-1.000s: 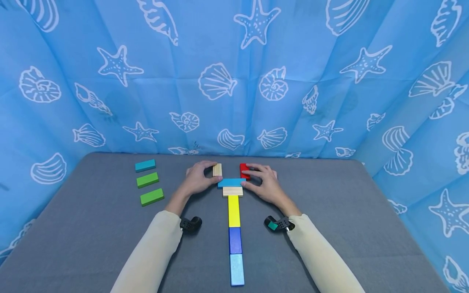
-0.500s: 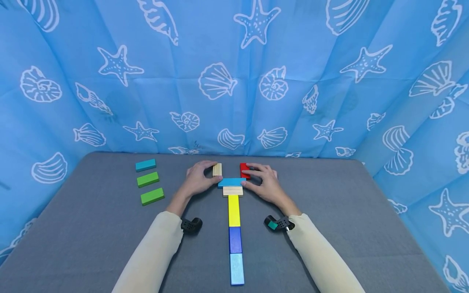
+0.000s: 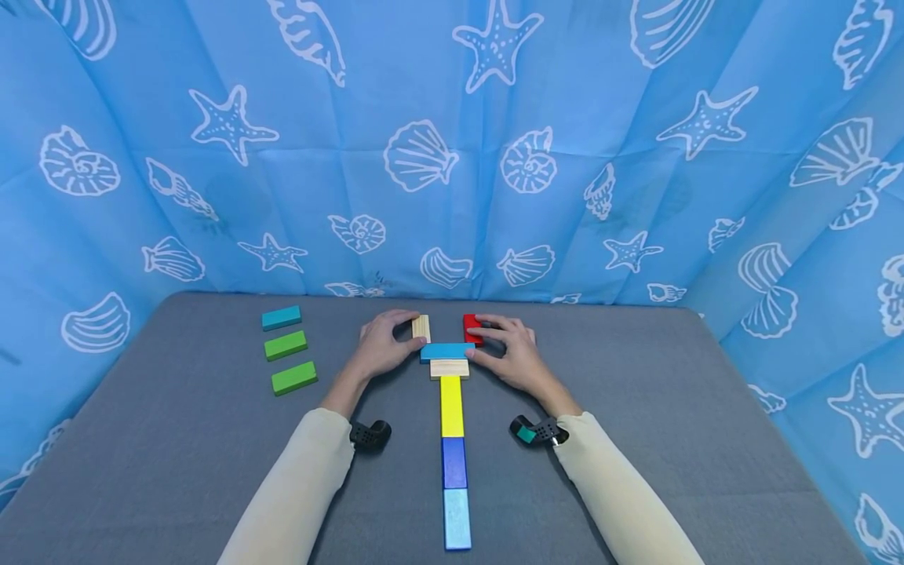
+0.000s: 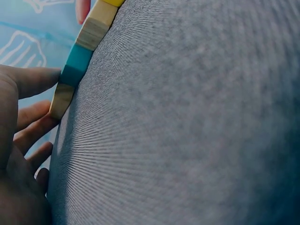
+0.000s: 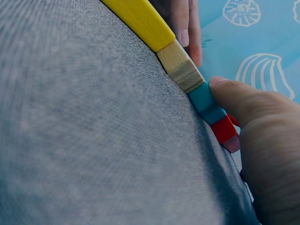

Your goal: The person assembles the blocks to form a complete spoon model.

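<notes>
My left hand (image 3: 384,344) holds a plain wooden block (image 3: 421,329) at its ends, thumb near and index finger far. My right hand (image 3: 512,355) has its fingers on a red block (image 3: 472,329), while its thumb touches the right end of a blue block (image 3: 448,351). Both upright-lying blocks sit at the far side of the blue one, one at each end. In the left wrist view, the wooden block (image 4: 62,101) meets the blue block (image 4: 77,64). The right wrist view shows the red block (image 5: 224,129) against the blue block's end; fingers partly hide it.
Nearer me, a second wooden block (image 3: 450,369), a yellow block (image 3: 452,406), a dark blue block (image 3: 454,463) and a light blue block (image 3: 457,519) form a line. At left lie a teal block (image 3: 281,318) and two green blocks (image 3: 286,345). A blue curtain (image 3: 480,196) hangs behind the table.
The left thumb has shifted slightly, and a little more of the wooden block's near end shows. Otherwise both hands and the blocks stay almost still.
</notes>
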The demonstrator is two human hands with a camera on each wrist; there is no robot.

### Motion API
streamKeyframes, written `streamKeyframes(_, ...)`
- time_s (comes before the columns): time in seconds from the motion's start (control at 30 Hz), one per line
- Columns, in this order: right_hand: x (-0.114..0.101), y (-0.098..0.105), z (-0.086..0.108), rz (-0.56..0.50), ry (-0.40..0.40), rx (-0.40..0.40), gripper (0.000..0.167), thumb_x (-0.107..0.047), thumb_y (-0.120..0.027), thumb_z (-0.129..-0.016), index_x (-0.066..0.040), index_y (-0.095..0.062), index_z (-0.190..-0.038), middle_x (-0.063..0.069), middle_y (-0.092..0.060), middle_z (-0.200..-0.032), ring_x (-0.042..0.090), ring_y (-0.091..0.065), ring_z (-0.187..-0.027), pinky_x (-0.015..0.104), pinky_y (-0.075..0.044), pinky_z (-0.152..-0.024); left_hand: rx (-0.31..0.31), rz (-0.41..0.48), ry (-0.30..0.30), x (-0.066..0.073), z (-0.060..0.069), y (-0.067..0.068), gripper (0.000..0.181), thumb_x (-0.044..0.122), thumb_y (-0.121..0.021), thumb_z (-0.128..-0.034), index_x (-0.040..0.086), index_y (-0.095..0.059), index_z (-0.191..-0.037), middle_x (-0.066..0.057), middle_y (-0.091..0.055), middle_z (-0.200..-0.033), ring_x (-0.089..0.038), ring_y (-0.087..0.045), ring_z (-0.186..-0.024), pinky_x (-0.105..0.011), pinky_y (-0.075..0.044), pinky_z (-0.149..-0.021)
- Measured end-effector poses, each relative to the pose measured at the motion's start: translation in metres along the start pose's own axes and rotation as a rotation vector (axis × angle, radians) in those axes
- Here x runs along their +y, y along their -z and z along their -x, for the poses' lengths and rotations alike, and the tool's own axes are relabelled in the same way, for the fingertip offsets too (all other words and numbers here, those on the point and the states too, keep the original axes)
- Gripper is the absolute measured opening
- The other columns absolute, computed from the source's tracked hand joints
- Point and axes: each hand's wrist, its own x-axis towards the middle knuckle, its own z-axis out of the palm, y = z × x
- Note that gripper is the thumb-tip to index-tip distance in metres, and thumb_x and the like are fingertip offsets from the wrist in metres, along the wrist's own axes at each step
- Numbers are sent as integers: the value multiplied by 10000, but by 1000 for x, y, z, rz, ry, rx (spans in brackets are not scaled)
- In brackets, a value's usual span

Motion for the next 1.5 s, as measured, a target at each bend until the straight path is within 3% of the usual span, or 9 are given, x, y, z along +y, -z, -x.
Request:
streamKeyframes(0.57, -1, 0, 0, 1, -9, -2, 449, -319, -795, -893, -147, -714, -1299, 75, -530, -1483, 331, -434, -1279, 551, -273, -999, -9, -7, -30, -3, 0, -1, 543, 340, -711, -955, 127, -585, -1438, -126, -524, -1494, -347, -372, -1438, -613, -207, -1152)
streamKeyframes(1.1, -1, -1, 1, -6, 1, 10, 438, -317, -800, -887, -147, -724, -1284, 74, -545, -1464, 322, -439, -1289, 546, -277, -987, 0, 6, -4, -6, 0, -4, 531, 319, -700, -965, 138, -576, -1449, -112, -509, -1512, -341, -349, -1455, -599, -179, -1169)
streamKeyframes(1.33, -1, -1, 1, -12, 3, 11, 446, -320, -803, -883, -146, -723, -1285, 76, -547, -1461, 325, -439, -1285, 544, -277, -988, 21, 86, -35, -7, 5, 0, 579, 329, -692, -972, 135, -524, -1491, -134, -461, -1546, -354, -343, -1461, -629, -176, -1168)
streamKeyframes(1.5, -1, 0, 0, -22, 8, 17, 441, -312, -808, -878, -146, -727, -1279, 73, -552, -1455, 324, -441, -1280, 542, -274, -986, 64, 149, -86, -9, 15, 10, 596, 298, -699, -966, 86, -511, -1490, -179, -449, -1539, -390, -356, -1446, -614, -241, -1162)
